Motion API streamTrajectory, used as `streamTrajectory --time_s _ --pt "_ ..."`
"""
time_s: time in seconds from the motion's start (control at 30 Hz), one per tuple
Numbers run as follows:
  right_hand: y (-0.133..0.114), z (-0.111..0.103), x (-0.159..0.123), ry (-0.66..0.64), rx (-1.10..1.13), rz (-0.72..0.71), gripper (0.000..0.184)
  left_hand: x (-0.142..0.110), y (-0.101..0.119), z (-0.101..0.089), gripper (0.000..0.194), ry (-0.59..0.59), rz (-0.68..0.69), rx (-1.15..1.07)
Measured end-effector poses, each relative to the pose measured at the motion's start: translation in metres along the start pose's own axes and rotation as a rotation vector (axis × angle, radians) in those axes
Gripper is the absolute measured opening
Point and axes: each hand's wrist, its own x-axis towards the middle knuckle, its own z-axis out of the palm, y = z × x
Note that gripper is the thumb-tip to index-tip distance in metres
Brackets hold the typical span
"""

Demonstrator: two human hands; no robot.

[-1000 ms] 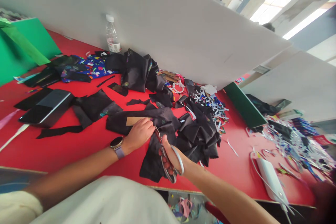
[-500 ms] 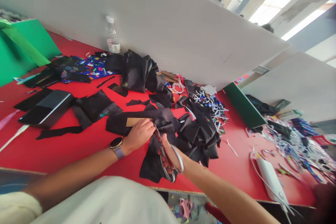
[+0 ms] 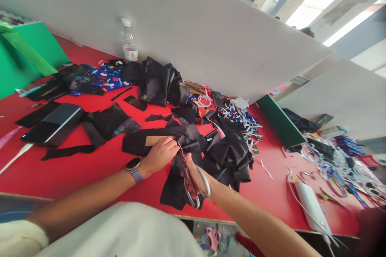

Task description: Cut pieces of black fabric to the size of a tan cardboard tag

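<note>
My right hand (image 3: 196,178) grips a pair of silver scissors (image 3: 188,178), fingers through the handles, blades pointing away toward my left hand. My left hand (image 3: 159,154), with a watch on its wrist, is closed and presses down on a brown cardboard piece (image 3: 152,140) lying on black fabric (image 3: 177,186). The scissor blades meet the fabric right beside my left fingers. All this lies on a red table (image 3: 90,168).
A heap of black fabric scraps (image 3: 229,150) lies to the right, more black and patterned cloth (image 3: 111,78) behind. A water bottle (image 3: 129,44) stands against a white partition (image 3: 193,32). A black box (image 3: 54,122) sits left. A white power strip (image 3: 312,207) and paper strips lie right.
Almost nothing differs. The scissors and my right hand have edged slightly forward along the fabric; my left hand stays on the cardboard.
</note>
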Motion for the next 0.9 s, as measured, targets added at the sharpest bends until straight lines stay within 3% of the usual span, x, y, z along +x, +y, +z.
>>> streamTrajectory --time_s 0.53,0.9 --pt "0.01 -0.003 0.01 -0.026 0.061 0.004 0.076 -0.001 -0.002 0.002 0.014 0.005 -0.018 -0.028" --pt "0.003 0.003 -0.001 -0.001 0.069 0.022 0.07 -0.001 -0.002 0.001 0.017 0.021 -0.008 -0.021"
